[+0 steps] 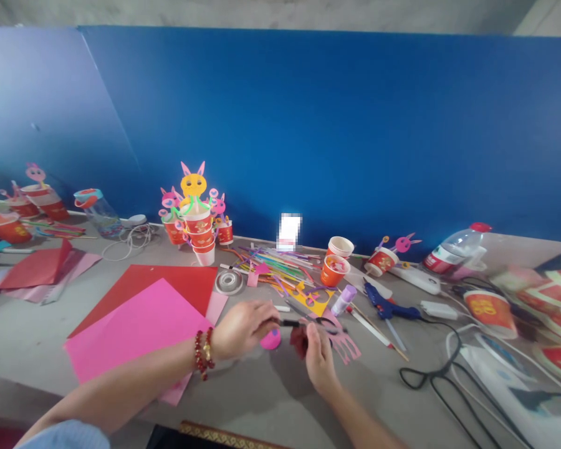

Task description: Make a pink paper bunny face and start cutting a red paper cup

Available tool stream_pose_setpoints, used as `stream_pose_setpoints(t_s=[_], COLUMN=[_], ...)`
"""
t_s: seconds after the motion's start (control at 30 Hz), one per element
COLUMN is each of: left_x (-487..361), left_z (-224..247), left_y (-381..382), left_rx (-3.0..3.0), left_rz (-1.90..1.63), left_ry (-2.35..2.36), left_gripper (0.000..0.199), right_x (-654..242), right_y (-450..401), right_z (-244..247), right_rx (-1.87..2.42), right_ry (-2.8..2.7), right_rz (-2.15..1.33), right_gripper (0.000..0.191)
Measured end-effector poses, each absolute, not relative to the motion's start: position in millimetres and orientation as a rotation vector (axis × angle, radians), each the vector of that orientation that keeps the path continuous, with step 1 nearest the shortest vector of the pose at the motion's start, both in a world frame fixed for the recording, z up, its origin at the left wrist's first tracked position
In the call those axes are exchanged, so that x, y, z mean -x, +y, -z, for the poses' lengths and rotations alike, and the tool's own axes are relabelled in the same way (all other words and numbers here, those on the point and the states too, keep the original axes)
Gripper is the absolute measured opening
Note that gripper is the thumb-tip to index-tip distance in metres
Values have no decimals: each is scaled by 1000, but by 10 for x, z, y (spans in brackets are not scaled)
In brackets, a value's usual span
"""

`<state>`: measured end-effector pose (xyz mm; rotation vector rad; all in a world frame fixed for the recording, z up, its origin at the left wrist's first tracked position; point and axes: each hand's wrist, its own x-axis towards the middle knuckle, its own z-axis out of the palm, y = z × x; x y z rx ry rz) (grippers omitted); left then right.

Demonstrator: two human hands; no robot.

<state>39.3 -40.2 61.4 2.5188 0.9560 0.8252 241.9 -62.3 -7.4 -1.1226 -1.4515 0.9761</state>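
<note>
My left hand [245, 327], with red beads at its wrist, is closed round one end of a dark, slim pen-like object [290, 323], which points right toward my other hand. My right hand [318, 355] pinches a small dark red piece [300, 341] close to the tip of that object. Just under the left fingers lies a pink round piece [271, 339] with a small blue spot. Behind my right hand are black-handled scissors [327, 324] and a pink paper with cut-out strips [348, 346]. What exactly the red piece is cannot be made out.
Pink paper [144, 330] and red paper [121, 293] lie left. Behind are stacked decorated cups [200, 240], colourful pipe cleaners [285, 265], a tape roll [229, 282] and an orange cup [335, 271]. A glue stick [343, 300], blue glue gun [388, 304] and cables [432, 374] sit right.
</note>
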Motion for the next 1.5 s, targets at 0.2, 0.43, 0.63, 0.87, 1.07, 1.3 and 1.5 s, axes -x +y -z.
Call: stream_pose_setpoints(t_s=[0.2,0.43,0.63,0.87,1.07,1.3,1.5], left_x=[126,232,213,-32,-161,-39,8], left_z=[-479,-259,-232,-318,-287,-281,-346], left_y=[-80,-66,-170,-267,-199,-110,-78], left_rx=[-2694,-2777,-2798,-2837,-2766,-2751,-2812], left_rz=[-672,-485,-442,-322,-308,-434,-421], left_ry=[1481,1576,1579,1361,1383,1454,1420], left_gripper=[22,22,22,16,8,17,16], right_x=[-2472,-2615,-2793,-2823,-2828,-2763,-2664], right_y=[-543,-428,-341,-363,-362,-411,-469], right_z=[-42,-113,-269,-239,-195,-226,-220], right_rx=[1125,1166,1219,1181,1194,1131,1137], right_ry=[-1444,-1549,-1541,-1556,-1623,-1647,-1772], right_rz=[-931,-803,-595,-463,-509,-567,-667], right_gripper=[49,39,34,37,33,35,35])
